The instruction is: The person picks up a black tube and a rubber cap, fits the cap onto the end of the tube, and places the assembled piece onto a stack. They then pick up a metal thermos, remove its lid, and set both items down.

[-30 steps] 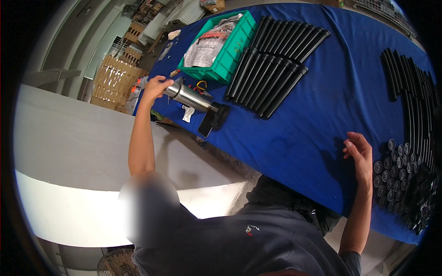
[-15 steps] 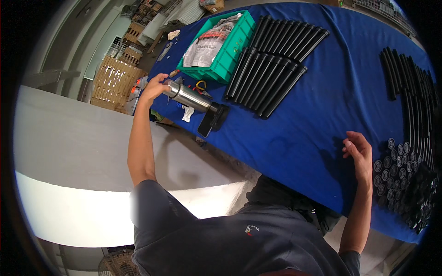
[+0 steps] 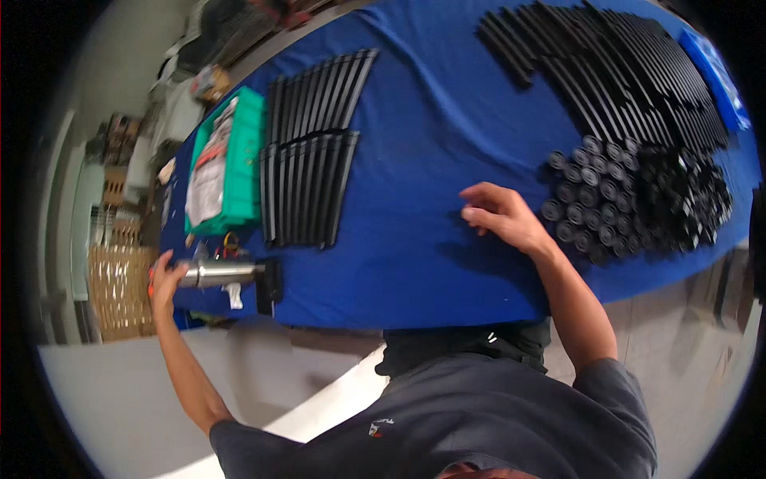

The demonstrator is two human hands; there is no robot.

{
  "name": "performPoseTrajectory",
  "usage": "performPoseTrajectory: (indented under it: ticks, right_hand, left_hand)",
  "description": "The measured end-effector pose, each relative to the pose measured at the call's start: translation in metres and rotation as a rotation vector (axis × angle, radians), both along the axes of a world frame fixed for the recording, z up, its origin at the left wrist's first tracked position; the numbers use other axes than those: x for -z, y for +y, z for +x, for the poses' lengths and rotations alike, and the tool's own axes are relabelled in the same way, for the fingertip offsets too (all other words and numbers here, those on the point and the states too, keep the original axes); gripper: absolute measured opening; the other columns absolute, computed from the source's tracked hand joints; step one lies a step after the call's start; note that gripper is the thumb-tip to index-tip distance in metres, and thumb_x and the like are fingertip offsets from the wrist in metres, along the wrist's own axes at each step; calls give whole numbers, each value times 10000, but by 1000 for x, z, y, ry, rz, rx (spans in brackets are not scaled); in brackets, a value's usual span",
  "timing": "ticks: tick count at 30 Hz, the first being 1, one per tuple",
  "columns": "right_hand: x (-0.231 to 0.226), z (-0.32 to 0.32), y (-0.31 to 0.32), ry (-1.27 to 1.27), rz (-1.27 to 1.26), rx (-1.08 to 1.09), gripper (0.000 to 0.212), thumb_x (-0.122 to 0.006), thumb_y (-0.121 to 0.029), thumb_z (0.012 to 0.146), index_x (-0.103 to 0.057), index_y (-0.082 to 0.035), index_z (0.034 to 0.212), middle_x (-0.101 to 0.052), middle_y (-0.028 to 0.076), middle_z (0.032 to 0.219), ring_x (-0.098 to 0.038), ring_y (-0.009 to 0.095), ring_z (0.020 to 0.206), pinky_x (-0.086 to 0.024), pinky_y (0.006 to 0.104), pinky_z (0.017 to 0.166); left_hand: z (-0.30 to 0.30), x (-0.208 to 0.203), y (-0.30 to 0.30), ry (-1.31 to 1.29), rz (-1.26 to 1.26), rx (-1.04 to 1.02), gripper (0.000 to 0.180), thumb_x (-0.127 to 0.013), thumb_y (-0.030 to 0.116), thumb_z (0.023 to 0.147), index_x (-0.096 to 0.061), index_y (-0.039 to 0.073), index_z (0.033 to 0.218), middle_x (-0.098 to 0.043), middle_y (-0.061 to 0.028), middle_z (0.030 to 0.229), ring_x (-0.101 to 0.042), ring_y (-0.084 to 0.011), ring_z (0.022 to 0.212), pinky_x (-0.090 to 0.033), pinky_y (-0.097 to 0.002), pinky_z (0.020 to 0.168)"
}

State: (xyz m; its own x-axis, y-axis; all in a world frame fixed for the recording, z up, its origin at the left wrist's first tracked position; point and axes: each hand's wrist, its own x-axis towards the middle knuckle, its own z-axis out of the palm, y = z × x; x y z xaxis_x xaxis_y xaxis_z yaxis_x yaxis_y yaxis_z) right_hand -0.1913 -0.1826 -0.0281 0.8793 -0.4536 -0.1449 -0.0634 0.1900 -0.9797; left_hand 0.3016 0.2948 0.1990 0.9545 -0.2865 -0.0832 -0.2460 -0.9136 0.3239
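A silver metal cylinder (image 3: 219, 273) lies on the blue-covered table at the left, its far end beside a dark phone-like slab and black block (image 3: 269, 286). My left hand (image 3: 167, 281) is at the cylinder's left end, thumb and forefinger apart; whether it touches the metal is hard to tell. My right hand (image 3: 504, 217) hovers over the blue cloth with fingers loosely bent and thumb apart, holding nothing. To its right stand many round black ringed pieces (image 3: 588, 195). Two rows of black tubes (image 3: 307, 191) lie left of centre.
A green crate (image 3: 239, 180) holding newspaper stands at the table's left. Small tools with yellow handles (image 3: 231, 242) and a white scrap (image 3: 234, 295) lie near the cylinder. Long black rods (image 3: 606, 72) cover the far right, beside a heap of small black parts (image 3: 686, 191).
My view has swung to the right, so more of the right side shows. My left hand stays by the cylinder's end. The right hand remains raised over the cloth.
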Motion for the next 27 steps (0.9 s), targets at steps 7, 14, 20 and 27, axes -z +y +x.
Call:
performPoseTrajectory:
  ticks: [7,14,20,27]
  right_hand:
    - [3,0,-1,-33,-16,-11,422,-702,-251,902,-599,42,1188,-661,92,914,-619,134,775,-529,279,636]
    - [0,-5,-1,-12,-66,-27,404,-687,-238,914,-594,47,1184,-646,76,896,-603,125,755,-514,275,639]
    - [6,-5,0,-6,-275,-13,419,-708,-345,867,-661,32,1044,-701,152,847,-678,233,741,-543,365,673]
    - [3,-2,-4,-51,-433,-41,387,-663,-358,869,-681,20,953,-711,197,832,-706,335,797,-547,420,728]
  left_hand:
    - [77,24,51,-238,137,45,739,-748,402,826,-460,14,1385,-595,-115,1288,-627,-215,1015,-495,-283,750]
    - [21,15,-1,-198,-72,58,549,-757,226,811,-575,-15,1270,-540,-202,1358,-513,-277,1254,-378,-371,1062]
    - [-76,32,-166,-521,-227,473,432,-692,164,895,-586,21,1289,-585,-142,1335,-537,-263,1248,-385,-391,1069]
    - [-232,130,-465,-249,-552,1068,534,-763,224,846,-576,-5,1290,-573,-196,1340,-541,-289,1268,-437,-387,1045]
